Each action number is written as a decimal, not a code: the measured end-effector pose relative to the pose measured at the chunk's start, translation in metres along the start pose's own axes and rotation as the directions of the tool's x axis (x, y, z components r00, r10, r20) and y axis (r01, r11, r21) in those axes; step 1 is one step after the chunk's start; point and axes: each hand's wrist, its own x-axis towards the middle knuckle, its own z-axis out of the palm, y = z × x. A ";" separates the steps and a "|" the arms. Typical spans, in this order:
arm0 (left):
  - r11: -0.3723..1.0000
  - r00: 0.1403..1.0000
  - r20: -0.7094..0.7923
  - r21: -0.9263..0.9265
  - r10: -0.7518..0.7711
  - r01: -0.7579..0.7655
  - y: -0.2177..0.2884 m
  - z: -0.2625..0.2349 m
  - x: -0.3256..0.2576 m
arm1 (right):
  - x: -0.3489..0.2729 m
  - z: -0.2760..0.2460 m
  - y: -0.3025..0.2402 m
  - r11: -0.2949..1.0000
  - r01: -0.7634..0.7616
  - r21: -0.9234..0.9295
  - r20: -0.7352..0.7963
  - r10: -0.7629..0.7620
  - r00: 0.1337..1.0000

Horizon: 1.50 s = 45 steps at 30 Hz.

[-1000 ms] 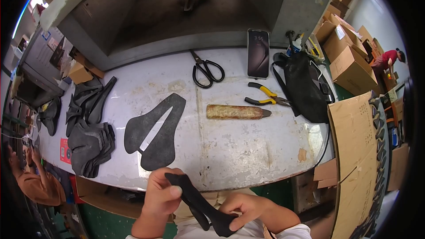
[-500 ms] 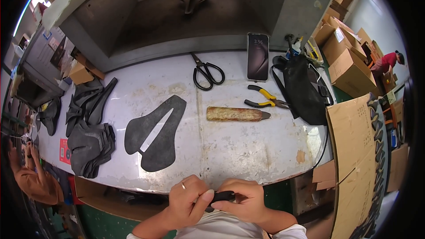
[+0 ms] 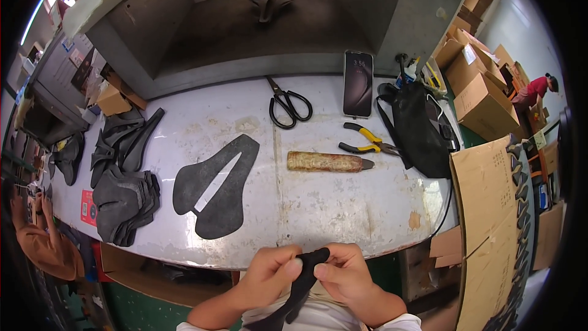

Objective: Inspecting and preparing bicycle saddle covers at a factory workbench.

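Black piece (image 3: 298,290) now downward from fingers (image 3: 328,274)

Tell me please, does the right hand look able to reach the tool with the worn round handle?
Probably yes: only tabletop separates the right hand and the tool, though this hand's fingers pinch a black piece.

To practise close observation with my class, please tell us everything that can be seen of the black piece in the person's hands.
The black piece is long, narrow and matt, and looks flexible, perhaps rubber or foam. Its upper end is pinched and bent between the thumbs and fingers of the left hand and right hand. Below, it slants down leftward to the picture's lower edge, with a second narrow part beside it. It hangs in front of pale clothing; its lowest end is cut off.
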 end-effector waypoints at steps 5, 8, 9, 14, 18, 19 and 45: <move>1.000 1.000 0.002 -0.006 0.000 0.000 0.001 -0.001 -0.007 | -0.002 0.010 -0.003 0.957 0.112 -0.267 -0.048 -0.129 0.990; 0.991 0.999 0.007 -0.131 -0.035 0.036 0.004 0.004 -0.003 | 0.001 0.016 -0.006 0.985 0.080 -0.150 -0.025 -0.085 0.996; 0.983 0.992 -0.030 0.142 0.121 -0.116 -0.003 0.000 -0.005 | 0.002 0.017 -0.007 1.000 0.018 -0.015 -0.010 -0.018 1.000; 0.994 1.000 0.006 0.109 0.017 -0.018 0.008 -0.006 -0.006 | 0.004 0.008 -0.003 0.977 0.132 -0.166 -0.032 -0.139 0.990; 0.985 0.996 0.018 0.145 0.090 -0.092 0.012 0.000 -0.014 | 0.003 0.019 -0.009 0.907 0.160 -0.390 0.011 -0.169 0.986; 0.985 0.996 0.016 0.147 0.091 -0.092 0.010 -0.002 -0.014 | 0.004 0.020 -0.012 0.864 0.199 -0.462 0.055 -0.195 0.979; 0.958 0.845 -0.454 0.078 0.282 -0.277 0.002 -0.020 -0.014 | -0.014 0.032 0.006 0.393 0.432 -0.812 0.392 -0.181 0.902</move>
